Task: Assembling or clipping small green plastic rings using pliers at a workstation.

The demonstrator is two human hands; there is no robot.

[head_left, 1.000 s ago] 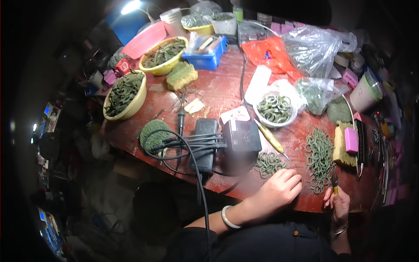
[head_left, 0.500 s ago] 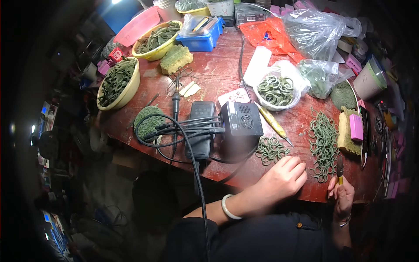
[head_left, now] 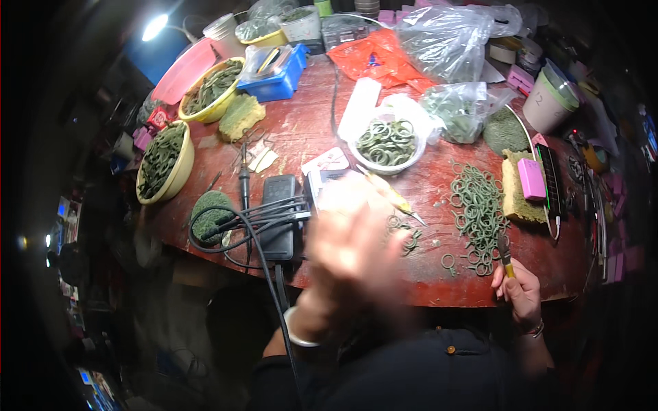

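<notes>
My left hand [head_left: 349,240], smeared by motion, is raised in front of the black box and the small group of green rings [head_left: 411,238]; its fingers cannot be made out. At the table's front right edge my right hand [head_left: 522,288] is closed around a small yellow-handled tool [head_left: 507,260] with a dark, flat blade pointing away from me. Just beyond that blade lies a larger pile of thin green rings [head_left: 478,212]. One ring [head_left: 448,262] lies at the pile's near left. A yellow pointed tool [head_left: 394,195] rests partly behind my left hand.
A clear tub [head_left: 387,166] of thicker rings stands mid-table. Black cables and a power bank [head_left: 279,185] lie left. Bowls of green pieces [head_left: 181,171] line the far left. A sponge [head_left: 522,198] with a pink block sits right; plastic bags [head_left: 445,48] fill the back.
My left hand has risen and moved left, away from the small ring group. A ring now shows apart beside the larger pile. The whole view has shifted; my right hand still holds the tool.
</notes>
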